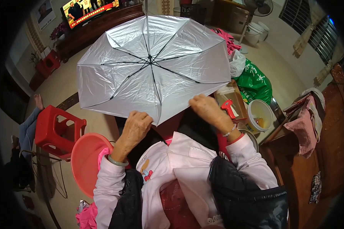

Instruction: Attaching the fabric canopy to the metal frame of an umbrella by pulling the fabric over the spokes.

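An open umbrella (179, 72) with a silver lining spreads in front of me, its inside and dark ribs facing me and its shaft (146, 30) pointing away. At the near rim, beside a rib tip, my left hand (135, 128) is closed, with the canopy edge pinched between thumb and fingers. My right hand (208, 110) is closed too, its fingertips together at the rim further right. Whatever is between those right fingertips is too small or hidden to make out. Part of my lap is covered by the canopy.
To my left are a red plastic stool (53, 128) and a coral basin (84, 162); another person's leg (26, 131) shows beyond. On the right, a cardboard box (231, 93) holds a red-handled tool (229, 109), near a clear tub (260, 114) and green bag (256, 82).
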`<state>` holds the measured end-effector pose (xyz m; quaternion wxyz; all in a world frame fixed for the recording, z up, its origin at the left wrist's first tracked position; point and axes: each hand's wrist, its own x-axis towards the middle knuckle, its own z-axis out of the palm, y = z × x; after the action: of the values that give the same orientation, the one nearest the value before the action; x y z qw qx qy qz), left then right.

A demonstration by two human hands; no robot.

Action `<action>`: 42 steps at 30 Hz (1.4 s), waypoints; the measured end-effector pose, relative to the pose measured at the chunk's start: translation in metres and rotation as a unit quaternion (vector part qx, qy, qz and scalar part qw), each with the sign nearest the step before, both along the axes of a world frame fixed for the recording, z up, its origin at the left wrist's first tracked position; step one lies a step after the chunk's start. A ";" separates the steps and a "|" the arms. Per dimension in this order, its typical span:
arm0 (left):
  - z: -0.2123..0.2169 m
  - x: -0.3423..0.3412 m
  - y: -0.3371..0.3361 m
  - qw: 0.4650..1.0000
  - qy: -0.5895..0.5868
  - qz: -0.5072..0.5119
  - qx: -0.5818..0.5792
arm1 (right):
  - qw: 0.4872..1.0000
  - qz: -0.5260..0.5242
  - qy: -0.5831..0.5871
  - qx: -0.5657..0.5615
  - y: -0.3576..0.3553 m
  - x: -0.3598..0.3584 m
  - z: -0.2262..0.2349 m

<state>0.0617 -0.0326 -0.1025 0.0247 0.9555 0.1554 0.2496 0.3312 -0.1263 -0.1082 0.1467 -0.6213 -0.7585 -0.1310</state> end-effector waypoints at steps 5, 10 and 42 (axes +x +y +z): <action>0.009 -0.030 0.018 0.996 0.043 0.074 0.010 | 0.989 -0.120 -0.043 0.070 -0.003 0.059 -0.007; 0.018 -0.060 0.031 0.968 0.092 0.221 0.078 | 0.987 -0.135 -0.047 0.077 -0.011 0.069 0.001; 0.021 -0.048 0.023 0.967 0.134 0.203 0.082 | 0.985 -0.164 0.034 0.049 -0.023 0.094 0.002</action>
<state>0.0138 -0.0093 -0.0815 -0.1262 0.9274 0.3265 0.1314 0.4257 -0.1489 -0.1058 0.1793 -0.7334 -0.6336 -0.1688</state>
